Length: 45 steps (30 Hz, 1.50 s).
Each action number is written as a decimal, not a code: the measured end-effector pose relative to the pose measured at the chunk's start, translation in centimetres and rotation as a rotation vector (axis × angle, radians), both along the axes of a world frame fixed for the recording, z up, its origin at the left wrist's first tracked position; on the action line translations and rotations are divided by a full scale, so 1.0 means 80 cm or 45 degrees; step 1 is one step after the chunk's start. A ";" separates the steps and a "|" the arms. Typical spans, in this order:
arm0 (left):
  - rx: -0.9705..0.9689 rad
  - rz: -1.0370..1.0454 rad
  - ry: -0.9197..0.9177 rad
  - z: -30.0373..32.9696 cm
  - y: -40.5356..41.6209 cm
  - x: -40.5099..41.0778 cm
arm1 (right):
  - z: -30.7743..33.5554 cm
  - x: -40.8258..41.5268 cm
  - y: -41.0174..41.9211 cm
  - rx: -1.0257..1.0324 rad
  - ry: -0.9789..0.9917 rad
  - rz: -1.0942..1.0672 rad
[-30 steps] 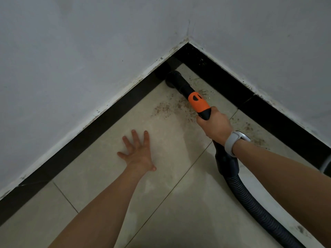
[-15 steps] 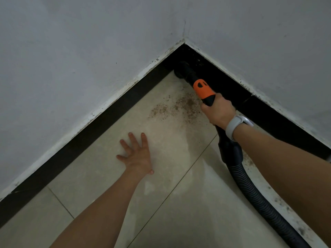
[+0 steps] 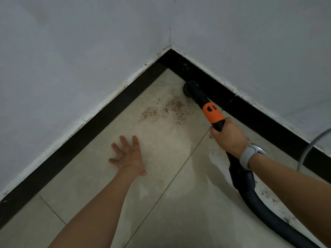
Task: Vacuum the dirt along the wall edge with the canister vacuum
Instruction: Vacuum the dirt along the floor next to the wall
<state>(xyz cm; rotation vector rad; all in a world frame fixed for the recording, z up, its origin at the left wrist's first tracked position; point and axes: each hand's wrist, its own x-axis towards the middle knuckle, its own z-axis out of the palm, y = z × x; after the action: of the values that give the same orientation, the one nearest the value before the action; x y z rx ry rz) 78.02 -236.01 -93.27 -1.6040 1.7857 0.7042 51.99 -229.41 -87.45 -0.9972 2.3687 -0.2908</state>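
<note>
My right hand (image 3: 230, 138) is curled round the vacuum wand (image 3: 213, 113), its nozzle (image 3: 190, 87) against the black skirting (image 3: 250, 113) near the far corner. My left hand (image 3: 128, 156) lies spread flat on the floor tile (image 3: 107, 185). The dirt (image 3: 166, 108) sits just left of the nozzle — I'd sweep leftward slowly, keeping the mouth low, flush to the tile.

Your vacuum nozzle (image 3: 191, 87) is black and round-mouthed, set on the floor tile against the black skirting of the right-hand wall, just short of the corner. Behind it the tube carries an orange collar (image 3: 213, 112), then slopes back towards you into a black ribbed hose (image 3: 265, 214) running off the lower right. The dirt (image 3: 166, 109), brown specks scattered over the beige tile, lies just left of the nozzle, thickest near it.
</note>
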 end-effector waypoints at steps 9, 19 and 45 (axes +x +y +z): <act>-0.083 0.022 0.063 -0.001 0.011 0.006 | 0.008 -0.007 0.036 0.071 0.008 -0.089; -0.079 0.040 0.123 -0.009 0.012 0.022 | 0.009 0.022 -0.074 -0.104 -0.456 -0.177; -0.193 0.129 0.216 -0.014 0.027 0.037 | 0.039 0.120 -0.016 0.026 -0.184 0.566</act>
<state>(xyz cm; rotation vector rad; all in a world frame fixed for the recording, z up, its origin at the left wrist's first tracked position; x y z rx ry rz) 81.01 -233.87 -94.37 -1.7915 1.9295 0.7885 61.61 -230.67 -84.34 -1.4045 1.9528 -0.1608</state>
